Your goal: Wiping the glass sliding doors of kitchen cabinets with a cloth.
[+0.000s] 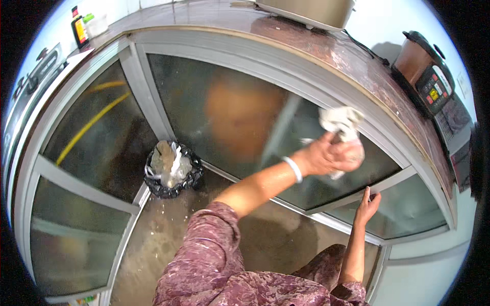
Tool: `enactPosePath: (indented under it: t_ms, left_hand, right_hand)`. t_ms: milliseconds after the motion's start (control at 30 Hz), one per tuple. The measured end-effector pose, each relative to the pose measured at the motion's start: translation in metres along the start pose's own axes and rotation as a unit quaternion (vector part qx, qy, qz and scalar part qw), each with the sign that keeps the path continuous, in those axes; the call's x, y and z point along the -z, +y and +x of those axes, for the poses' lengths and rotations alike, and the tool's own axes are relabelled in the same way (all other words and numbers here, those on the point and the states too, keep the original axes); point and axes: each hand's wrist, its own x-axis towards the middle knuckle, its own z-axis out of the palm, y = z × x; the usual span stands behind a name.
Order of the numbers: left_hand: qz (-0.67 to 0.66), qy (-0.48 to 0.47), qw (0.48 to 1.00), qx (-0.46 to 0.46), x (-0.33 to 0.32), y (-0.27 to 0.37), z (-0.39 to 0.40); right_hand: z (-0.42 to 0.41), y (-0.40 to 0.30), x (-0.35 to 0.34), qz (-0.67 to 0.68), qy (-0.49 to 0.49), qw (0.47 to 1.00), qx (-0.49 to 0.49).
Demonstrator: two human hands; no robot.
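Observation:
A crumpled off-white cloth (342, 119) is bunched in my left hand (331, 153), near the top rail of a cabinet's sliding glass door (245, 114). The cloth and fingers are blurred. A white bracelet (293, 169) circles that wrist. Lower and to the right, my right hand (368, 206) is at the door's metal side frame (390, 183). Its index finger points up along the frame and the thumb stands apart; the other fingers are hidden, so a grip on the frame cannot be made out. Another glass pane (405, 206) lies to its right.
A bin lined with a black bag (173, 187) holds rubbish on the wet-looking floor (153, 244). Above, the countertop (214, 21) carries a dark bottle (79, 28), a large metal appliance (310, 11) and an electric cooker (423, 72). A gas stove (42, 69) is at left.

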Motion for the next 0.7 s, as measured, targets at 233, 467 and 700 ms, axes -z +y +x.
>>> enactPosePath:
  t_ms: [233, 467, 700]
  left_hand:
    - [0.092, 0.008, 0.973, 0.213, 0.076, -0.151, -0.142]
    - [0.077, 0.252, 0.876, 0.404, 0.117, -0.209, -0.069]
    - [-0.101, 0.000, 0.970, 0.220, 0.066, -0.073, 0.049]
  right_hand:
    - [0.004, -0.005, -0.004, -0.100, -0.009, 0.995, -0.020]
    - [0.002, -0.003, -0.005, -0.113, 0.005, 0.993, -0.018]
    - [-0.012, -0.007, -0.015, -0.108, 0.051, 0.992, -0.027]
